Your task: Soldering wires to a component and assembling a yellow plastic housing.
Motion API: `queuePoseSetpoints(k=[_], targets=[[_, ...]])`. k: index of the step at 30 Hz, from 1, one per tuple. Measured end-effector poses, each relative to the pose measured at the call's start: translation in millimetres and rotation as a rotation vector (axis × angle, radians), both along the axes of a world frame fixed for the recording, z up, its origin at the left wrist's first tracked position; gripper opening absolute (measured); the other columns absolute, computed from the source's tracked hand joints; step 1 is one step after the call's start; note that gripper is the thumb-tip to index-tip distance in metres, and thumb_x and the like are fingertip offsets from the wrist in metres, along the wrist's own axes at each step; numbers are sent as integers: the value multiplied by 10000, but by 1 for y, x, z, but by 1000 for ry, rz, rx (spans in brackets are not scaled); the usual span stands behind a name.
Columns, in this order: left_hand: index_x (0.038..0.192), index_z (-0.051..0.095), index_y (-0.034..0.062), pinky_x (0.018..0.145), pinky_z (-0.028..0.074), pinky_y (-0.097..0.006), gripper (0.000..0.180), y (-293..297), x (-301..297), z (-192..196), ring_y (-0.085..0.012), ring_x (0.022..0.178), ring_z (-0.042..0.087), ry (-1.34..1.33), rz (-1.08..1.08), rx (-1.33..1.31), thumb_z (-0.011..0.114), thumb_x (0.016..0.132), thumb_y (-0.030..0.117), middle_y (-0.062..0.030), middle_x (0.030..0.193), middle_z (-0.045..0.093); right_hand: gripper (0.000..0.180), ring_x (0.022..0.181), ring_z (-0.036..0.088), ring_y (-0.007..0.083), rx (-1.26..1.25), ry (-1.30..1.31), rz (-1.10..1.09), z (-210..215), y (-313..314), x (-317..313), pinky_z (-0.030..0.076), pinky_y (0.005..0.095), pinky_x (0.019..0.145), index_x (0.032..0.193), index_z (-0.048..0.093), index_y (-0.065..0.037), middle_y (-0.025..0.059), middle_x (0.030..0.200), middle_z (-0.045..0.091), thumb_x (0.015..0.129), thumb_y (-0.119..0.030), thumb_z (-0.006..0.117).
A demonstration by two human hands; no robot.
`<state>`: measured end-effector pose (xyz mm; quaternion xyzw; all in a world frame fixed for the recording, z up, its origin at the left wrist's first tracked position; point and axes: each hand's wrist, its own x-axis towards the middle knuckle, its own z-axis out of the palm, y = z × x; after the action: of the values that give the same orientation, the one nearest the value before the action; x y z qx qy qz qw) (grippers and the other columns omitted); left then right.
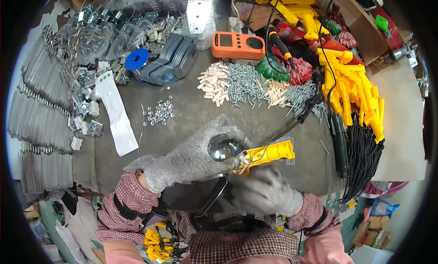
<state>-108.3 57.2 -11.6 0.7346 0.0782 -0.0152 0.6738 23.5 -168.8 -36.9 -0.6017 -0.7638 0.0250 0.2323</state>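
Blurred and lowest in view, the right hand [267, 191] in a grey glove sits just under a yellow handle [269, 153]; whether it grips anything I cannot tell. Beside it, the left hand [196, 156], also gloved, curls its fingers [223, 131] around a small metal clamp [228, 151] at the handle's left end, grasping it.

That handle lies nearly level, its long axis running left to right and rising slightly toward the right; the metal end points left into the left hand, the free end points right.

Bare dark table [191, 109] opens ahead of the hands, with only loose nuts [160, 112] and a white strip [116, 111] on it to the left. Farther off, screws [248, 83] and pale plugs [214, 83] form a band, with an orange meter [238, 45] behind them. To the right, room is tight: black cables [362, 156] and yellow parts [351, 88] crowd near the handle's free end. Metal strips [39, 118] line the table's left edge.
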Motion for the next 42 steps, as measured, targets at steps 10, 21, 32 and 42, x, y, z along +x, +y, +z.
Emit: queuePoseSetpoints(k=[10,21,32,42], targets=[[1131,699,124,947,505,-407,365,-8,0,0,-328,1096,563,-185,13,466,778,776,100,-147,1146,510,356,1206,624,242,-68,99,-89,6,-2,6,482,447,1040,1152,698,-107,52,1235,676,840,-260,775],[1271,612,99,968,505,-485,542,-17,0,1,-385,1148,552,-222,-112,746,820,803,278,-168,1244,558,387,1204,606,321,-127,59,-163,42,10,26,455,482,1061,1175,675,-114,114,1283,623,825,-230,792],[1456,411,-32,1109,430,-506,776,-39,-8,-2,-448,1277,525,-209,95,842,775,797,159,-252,1370,515,533,1219,588,365,5,240,-236,4,33,28,486,482,1011,1266,641,-91,172,1385,547,792,-254,825],[1472,423,30,1059,458,-487,803,-46,-13,27,-419,1257,528,-76,134,729,772,756,129,-223,1349,517,472,1228,558,352,1,224,-209,2,31,29,470,488,1023,1205,661,-105,141,1384,541,773,-222,812]])
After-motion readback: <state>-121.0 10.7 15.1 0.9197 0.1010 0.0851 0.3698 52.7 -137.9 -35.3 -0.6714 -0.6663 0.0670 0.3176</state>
